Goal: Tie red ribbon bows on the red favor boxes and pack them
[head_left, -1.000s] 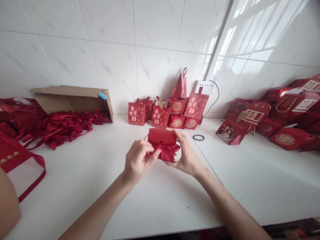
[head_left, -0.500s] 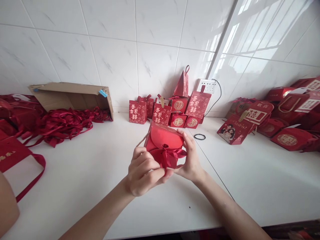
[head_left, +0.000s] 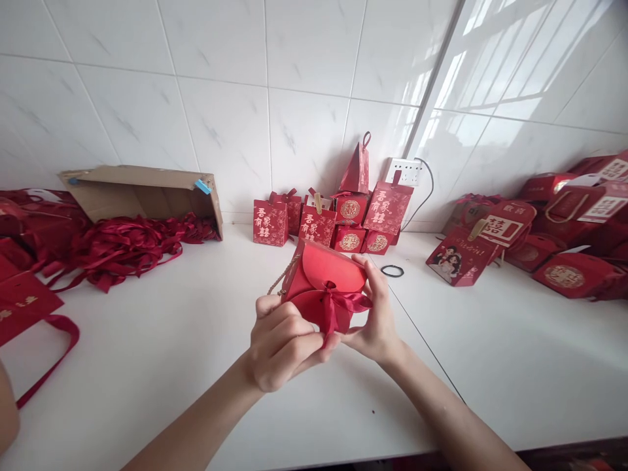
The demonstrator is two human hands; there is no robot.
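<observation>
Between my two hands, above the white table, is a red gift box [head_left: 331, 268] with rounded overlapping flaps. A dark red ribbon [head_left: 333, 314] is tied in a bow at its front, and a twisted gold cord [head_left: 277, 282] sticks out at its left. My left hand [head_left: 287, 340] is closed at the box's lower left, its fingertips and thumb pinching the hanging ribbon tail. My right hand [head_left: 377, 311] grips the box's right side, fingers on the upper edge and thumb below. The box's underside is hidden.
Several red boxes [head_left: 350, 209] stand against the tiled wall, near a power socket [head_left: 405, 171]. An opened cardboard box [head_left: 142, 173] and a heap of red ribbons [head_left: 127, 252] lie left. More red boxes [head_left: 564, 271] pile up right, past a black ring [head_left: 392, 271].
The box has tilted slightly and shifted a little to the right in my hands. At the far left, the red bag with its ribbon strap and a person's arm have moved left.
</observation>
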